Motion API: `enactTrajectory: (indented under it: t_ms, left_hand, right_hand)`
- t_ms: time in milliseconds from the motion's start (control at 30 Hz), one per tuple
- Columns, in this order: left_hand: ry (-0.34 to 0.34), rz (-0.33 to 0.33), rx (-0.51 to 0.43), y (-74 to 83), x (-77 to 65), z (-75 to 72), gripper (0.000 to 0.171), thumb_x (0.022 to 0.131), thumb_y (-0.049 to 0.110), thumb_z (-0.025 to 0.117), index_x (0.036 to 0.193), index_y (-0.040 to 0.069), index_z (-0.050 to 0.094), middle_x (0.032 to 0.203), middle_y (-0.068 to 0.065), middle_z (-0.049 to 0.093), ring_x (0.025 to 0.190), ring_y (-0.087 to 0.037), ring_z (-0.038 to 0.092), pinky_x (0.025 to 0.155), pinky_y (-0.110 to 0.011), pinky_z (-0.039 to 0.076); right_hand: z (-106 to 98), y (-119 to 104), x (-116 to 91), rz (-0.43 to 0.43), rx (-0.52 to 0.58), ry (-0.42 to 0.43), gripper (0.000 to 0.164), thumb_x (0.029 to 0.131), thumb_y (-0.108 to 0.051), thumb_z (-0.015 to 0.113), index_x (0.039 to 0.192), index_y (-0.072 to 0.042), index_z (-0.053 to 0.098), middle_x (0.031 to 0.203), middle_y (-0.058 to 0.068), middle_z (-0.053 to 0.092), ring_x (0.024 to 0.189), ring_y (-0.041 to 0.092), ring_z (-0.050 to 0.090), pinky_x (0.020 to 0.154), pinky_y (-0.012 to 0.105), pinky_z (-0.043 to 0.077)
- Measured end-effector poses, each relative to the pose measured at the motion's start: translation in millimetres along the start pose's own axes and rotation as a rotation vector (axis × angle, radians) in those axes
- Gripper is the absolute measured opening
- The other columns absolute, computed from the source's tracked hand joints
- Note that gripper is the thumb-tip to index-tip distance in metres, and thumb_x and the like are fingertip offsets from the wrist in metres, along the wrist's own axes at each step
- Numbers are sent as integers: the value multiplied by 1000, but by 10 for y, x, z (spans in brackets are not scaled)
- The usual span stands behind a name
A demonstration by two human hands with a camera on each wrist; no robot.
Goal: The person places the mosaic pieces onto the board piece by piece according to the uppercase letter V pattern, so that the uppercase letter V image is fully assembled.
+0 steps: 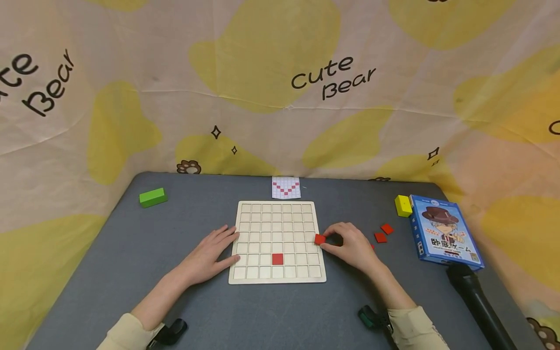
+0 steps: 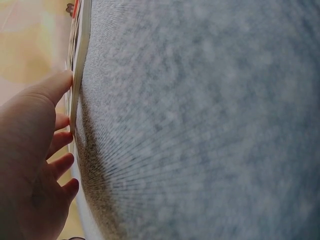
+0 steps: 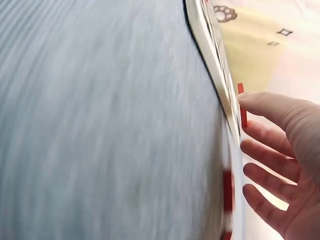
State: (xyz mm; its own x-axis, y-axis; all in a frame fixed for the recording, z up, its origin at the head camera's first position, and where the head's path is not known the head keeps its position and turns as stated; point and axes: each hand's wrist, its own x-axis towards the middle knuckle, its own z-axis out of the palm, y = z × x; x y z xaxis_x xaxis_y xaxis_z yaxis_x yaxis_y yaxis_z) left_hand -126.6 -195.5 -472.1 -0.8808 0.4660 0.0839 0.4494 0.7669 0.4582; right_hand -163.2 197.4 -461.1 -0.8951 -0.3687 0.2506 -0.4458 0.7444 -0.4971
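Observation:
A white grid board (image 1: 277,206) with square cells lies flat in the middle of the table. One red tile (image 1: 277,259) sits in a cell of its second row from the front. My left hand (image 1: 212,257) rests at the board's left edge, thumb and fingertips touching the rim and fingers fairly straight. At the right edge, my right hand (image 1: 350,245) pinches another red tile (image 1: 320,239) between thumb and index finger. The right wrist view shows this tile (image 3: 243,117) on edge, with the other fingers loosely bent.
Loose red tiles (image 1: 380,237) lie right of my right hand. A pattern card (image 1: 286,187) stands behind the board. A green block (image 1: 153,198) is far left; a yellow block (image 1: 403,206), a blue game box (image 1: 446,231) and a black cylindrical object (image 1: 479,306) are at right.

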Motion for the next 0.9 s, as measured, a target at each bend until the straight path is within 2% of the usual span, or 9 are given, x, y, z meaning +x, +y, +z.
enactTrajectory:
  t_ms: [167, 367, 600, 767, 800, 900]
  left_hand:
    - [-8, -9, -2, 5, -2, -2, 65, 96, 42, 61, 146, 5, 44, 152, -13, 39, 143, -36, 26, 115, -56, 21]
    - [-16, -18, -6, 11, 3, -7, 66, 95, 41, 62, 146, 4, 44, 153, -13, 38, 143, -36, 26, 115, -55, 21]
    - [-37, -36, 1, 17, 10, -8, 66, 95, 42, 61, 147, 5, 43, 154, -13, 36, 144, -35, 25, 116, -54, 19]
    - [-50, -52, -3, 20, 8, -4, 67, 95, 42, 62, 148, 6, 42, 155, -11, 35, 145, -34, 24, 116, -53, 19]
    - [-50, -52, -5, 20, 7, -4, 67, 95, 42, 62, 148, 6, 42, 155, -11, 35, 145, -34, 24, 116, -53, 19]
    - [-49, -48, -9, 17, 7, -3, 67, 95, 42, 62, 148, 7, 42, 155, -11, 35, 145, -34, 24, 116, -53, 19]
  right_hand:
    - [97, -174, 88, -16, 31, -10, 23, 77, -27, 84, 94, -17, 71, 100, -3, 67, 96, 19, 57, 84, 41, 51]
    - [263, -379, 197, -53, 58, -51, 21, 78, -28, 83, 93, -20, 71, 97, -7, 66, 91, 14, 53, 76, 34, 49]
    - [436, -577, 295, -55, 68, -83, 21, 77, -29, 83, 92, -20, 71, 97, -7, 65, 101, 16, 56, 86, 36, 50]
    - [550, -695, 343, -58, 77, -91, 19, 78, -29, 82, 91, -19, 72, 95, -7, 65, 98, 15, 55, 86, 34, 49]
    - [567, -721, 349, -55, 77, -92, 19, 78, -29, 81, 91, -20, 71, 95, -7, 66, 99, 15, 55, 90, 34, 48]
    - [608, -795, 363, -47, 76, -94, 18, 78, -28, 81, 91, -19, 71, 96, -6, 66, 99, 16, 56, 91, 34, 48]
